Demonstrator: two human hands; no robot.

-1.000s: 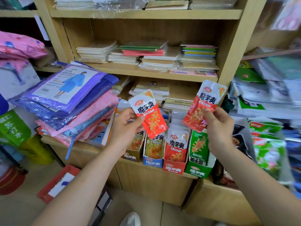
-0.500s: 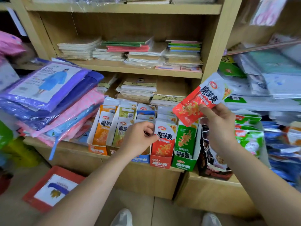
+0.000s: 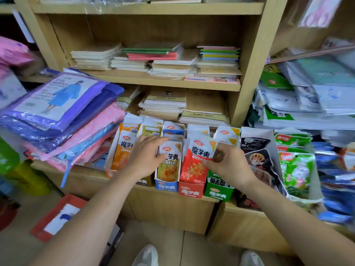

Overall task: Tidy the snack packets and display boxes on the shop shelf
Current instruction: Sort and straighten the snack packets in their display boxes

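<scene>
Five display boxes stand side by side at the front edge of the lower shelf, with snack packets upright in them. Behind the row lie notebook stacks, and more notebooks lie on the shelf above. Left of the boxes sits a pile of packaged raincoats, and to the right are larger snack bags. The left hand rests over the second box. The right hand pinches the fourth box's front packet.

Head cam, down, prob. near shelf
</scene>
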